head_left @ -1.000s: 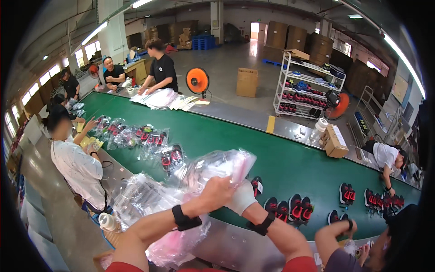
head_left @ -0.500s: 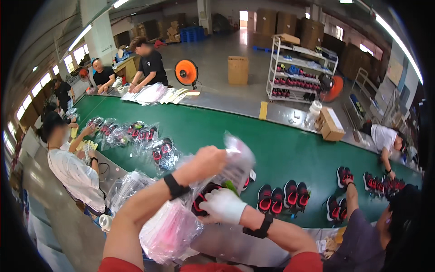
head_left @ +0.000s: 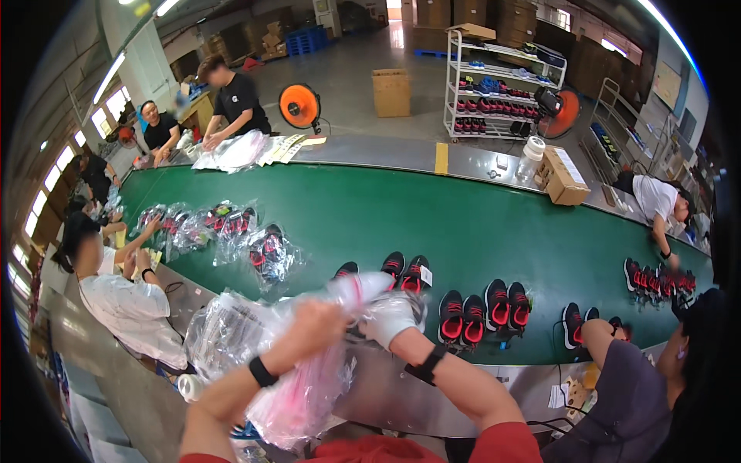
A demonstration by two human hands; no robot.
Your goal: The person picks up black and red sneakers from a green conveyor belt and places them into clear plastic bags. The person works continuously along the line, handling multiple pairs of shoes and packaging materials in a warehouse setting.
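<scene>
Factory hall, long green conveyor belt (head_left: 401,216) running left to right, steel tabletop (head_left: 370,393) along its near edge. Left hand (head_left: 312,328), bare, black band at the wrist, grip closed around a clear plastic bag (head_left: 351,289) raised over the near edge of the belt. Right hand (head_left: 390,316), in a white glove, grip also closed on the same bag, just beside the left hand; the two touch or nearly touch, cannot tell which. Heap of clear bags (head_left: 255,347) with pink contents lies below the left forearm on the tabletop. Pairs of black-and-red shoes (head_left: 486,305) sit in a row on the belt just beyond the hands; bagged shoes (head_left: 266,251) lie farther left. Other people work along both sides; wire shelf rack (head_left: 502,85) and orange fan (head_left: 299,106) stand beyond the belt
</scene>
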